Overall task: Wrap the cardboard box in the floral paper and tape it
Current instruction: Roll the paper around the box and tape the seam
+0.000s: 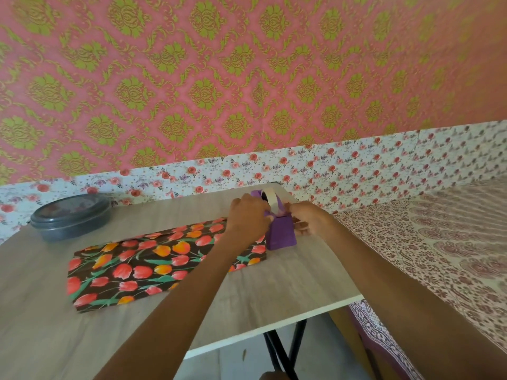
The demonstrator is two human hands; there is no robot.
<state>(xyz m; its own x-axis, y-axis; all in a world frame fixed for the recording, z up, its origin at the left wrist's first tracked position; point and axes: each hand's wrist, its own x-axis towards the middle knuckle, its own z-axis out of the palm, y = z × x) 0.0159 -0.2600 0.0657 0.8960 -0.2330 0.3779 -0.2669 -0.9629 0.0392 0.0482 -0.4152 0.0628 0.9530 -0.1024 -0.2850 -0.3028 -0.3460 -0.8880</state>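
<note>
Open tabletop (274, 283) along the near edge; lidded tub (71, 218) far left, tape dispenser (281, 234) right (wall (247, 91) close behind)

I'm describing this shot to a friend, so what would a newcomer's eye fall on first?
The pink wall with green damask motifs fills the upper half. Below it, the dark tulip-print paper lies on the pale table, left of centre. Just right of it, the left grip and right grip meet at a purple tape dispenser.
</note>
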